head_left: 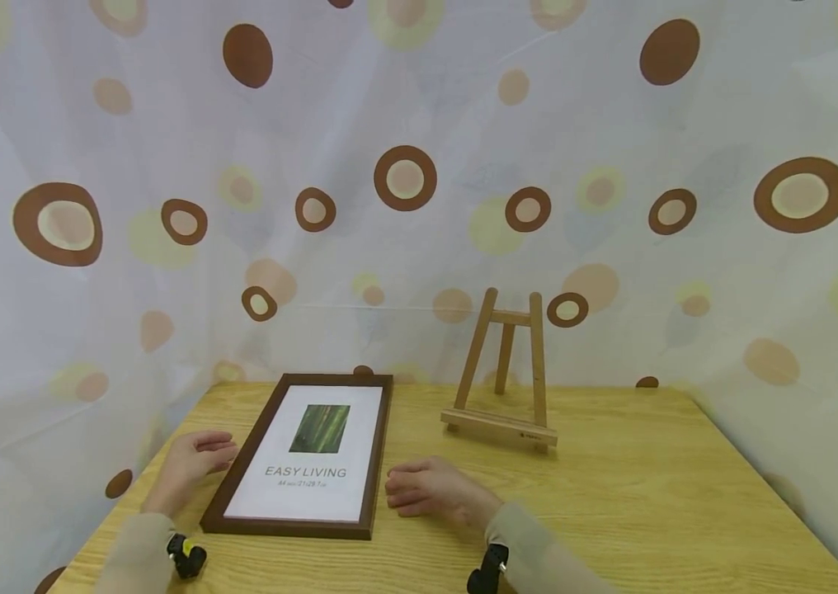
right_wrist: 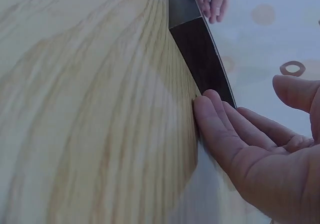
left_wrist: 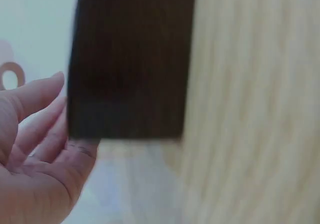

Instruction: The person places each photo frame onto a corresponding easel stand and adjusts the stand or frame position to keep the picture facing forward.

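Note:
A picture frame (head_left: 308, 454) with a dark brown border lies flat on the table, showing a white sheet printed "EASY LIVING" around a small green picture. My left hand (head_left: 192, 466) is beside its left edge, fingers loosely bent and holding nothing. In the left wrist view, the frame's dark side (left_wrist: 130, 64) partly hides the fingertips of that hand (left_wrist: 45, 159). On the other side, my right hand (head_left: 437, 493) is near the frame's right edge. The right wrist view has the extended fingers (right_wrist: 225, 134) right by the frame's side (right_wrist: 202, 54); whether they touch it, I cannot tell.
A small wooden easel (head_left: 499, 427) stands upright at the back of the table, right of the frame. The light wood table (head_left: 649, 495) extends to the right. A spotted curtain (head_left: 419, 99) hangs behind and at both sides.

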Motion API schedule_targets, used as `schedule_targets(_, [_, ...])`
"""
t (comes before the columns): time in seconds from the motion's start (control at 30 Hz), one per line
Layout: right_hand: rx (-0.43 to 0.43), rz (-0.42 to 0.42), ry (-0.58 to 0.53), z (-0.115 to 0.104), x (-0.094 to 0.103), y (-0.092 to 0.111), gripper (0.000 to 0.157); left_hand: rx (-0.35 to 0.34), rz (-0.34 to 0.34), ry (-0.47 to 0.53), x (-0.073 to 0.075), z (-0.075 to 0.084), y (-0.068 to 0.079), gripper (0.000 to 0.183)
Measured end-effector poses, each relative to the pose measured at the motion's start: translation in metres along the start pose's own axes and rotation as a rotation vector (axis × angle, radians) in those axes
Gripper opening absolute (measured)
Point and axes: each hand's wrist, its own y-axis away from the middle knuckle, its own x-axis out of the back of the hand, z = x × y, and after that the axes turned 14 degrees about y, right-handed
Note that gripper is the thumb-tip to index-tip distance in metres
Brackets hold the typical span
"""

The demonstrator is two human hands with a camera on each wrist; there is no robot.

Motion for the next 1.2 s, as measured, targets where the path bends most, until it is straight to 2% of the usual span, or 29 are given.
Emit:
schedule_targets(0.2, [-0.022, 0.009, -0.055, -0.002, -0.008, -0.003, 0.048, 0.107, -0.035, -0.049, 0.006, -0.006, -0.001, 0.048])
schedule_targets(0.43, [-0.053, 0.048, -0.101, -0.006, -0.016, -0.006, 0.052, 0.152, -0.078, -0.129, 0.004, -0.006, -0.002, 0.045])
schedule_targets(0.77, [-0.101, 0.148, -0.179, -0.012, -0.027, -0.011, 0.083, 0.231, -0.095, -0.198, 0.005, 0.004, 0.000, 0.052])
schedule_targets(0.9, [-0.082, 0.171, -0.234, -0.012, -0.029, -0.010, 0.087, 0.247, -0.074, -0.143, 0.002, 0.005, 0.002, 0.055])
schedule_targets(1.0, [-0.052, 0.213, -0.277, -0.010, -0.031, -0.008, 0.085, 0.270, -0.064, -0.039, -0.001, 0.005, 0.005, 0.059])
schedule_targets(1.1, [-0.020, 0.252, -0.329, -0.008, -0.032, -0.007, 0.078, 0.285, -0.093, 0.072, -0.002, 0.003, 0.009, 0.062])
schedule_targets(1.2, [-0.004, 0.274, -0.353, -0.005, -0.033, -0.008, 0.070, 0.295, -0.155, 0.168, 0.001, 0.001, 0.009, 0.063])
